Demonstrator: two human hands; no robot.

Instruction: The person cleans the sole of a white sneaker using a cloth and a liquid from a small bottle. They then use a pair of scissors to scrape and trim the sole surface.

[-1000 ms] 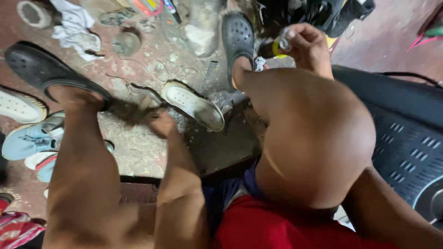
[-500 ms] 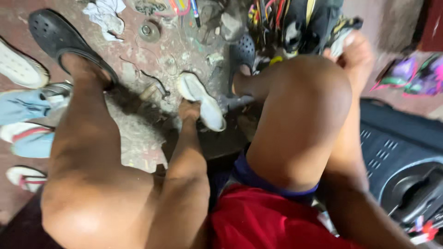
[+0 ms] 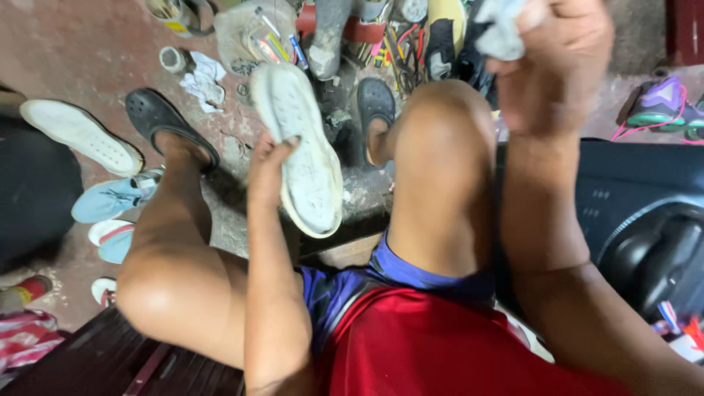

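The white shoe (image 3: 304, 165) is held up off the floor, sole toward the camera, toe end pointing away and up. The left hand (image 3: 268, 172) has its grip closed on the shoe's left edge about halfway along, fingertips curled over the sole rim; the upper of the shoe is turned away and cannot be seen.

To the right of that grip, past the raised right knee, the right hand (image 3: 557, 66) is lifted near the top edge, its grip closed on a pale rag (image 3: 502, 33). The rag is partly cut off by the frame and its full shape cannot be made out.

Beyond the shoe's toe, on the floor (image 3: 88, 51), lies a crowded heap of tools (image 3: 389, 51) and a dusty bowl (image 3: 253, 33) with pens or sticks in it; single items there are hard to tell apart. A black clog (image 3: 165, 125) is on the left foot, left of the grip, another (image 3: 375, 103) on the right foot, half hidden by the knee. Farther left lie a white sneaker (image 3: 81, 136) and a light blue sneaker (image 3: 110, 198). To the right of the right forearm sits a black speaker (image 3: 645, 220), with a purple sneaker (image 3: 660, 99) behind it, cut by the edge.
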